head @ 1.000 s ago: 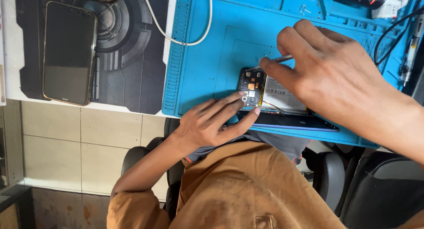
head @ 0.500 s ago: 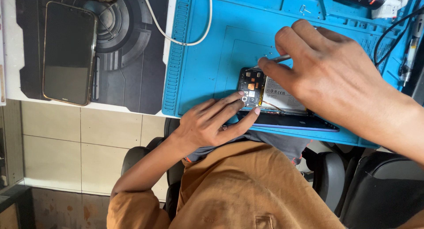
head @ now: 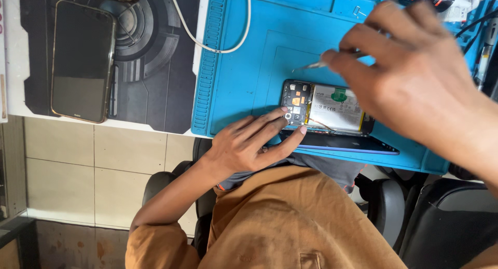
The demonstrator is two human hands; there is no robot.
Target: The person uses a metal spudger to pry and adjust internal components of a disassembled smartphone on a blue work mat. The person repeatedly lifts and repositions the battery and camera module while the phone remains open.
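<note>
On the blue repair mat (head: 244,66), just under the right hand's grip, lies the opened smartphone (head: 327,109), back cover off, its battery and small circuit board bare. The right hand (head: 415,77) hovers above it, its grip pinched on metal tweezers (head: 310,65), whose tip hangs just off the phone's far edge without touching. The left hand (head: 254,142) has its fingers spread, fingertips pressing the phone's camera end and near edge to steady it.

The phone looks light, stiff and thin, yet fragile inside: its exposed board and ribbon connectors would likely not bear pressure, so the frame edges are the safer hold.

Beside the left grip, a loose dark panel (head: 347,143) lies along the phone. Farther out, a white cable (head: 207,40) crosses the mat, and a second, whole smartphone (head: 82,61) rests on the dark mat (head: 150,66) on the surface.
</note>
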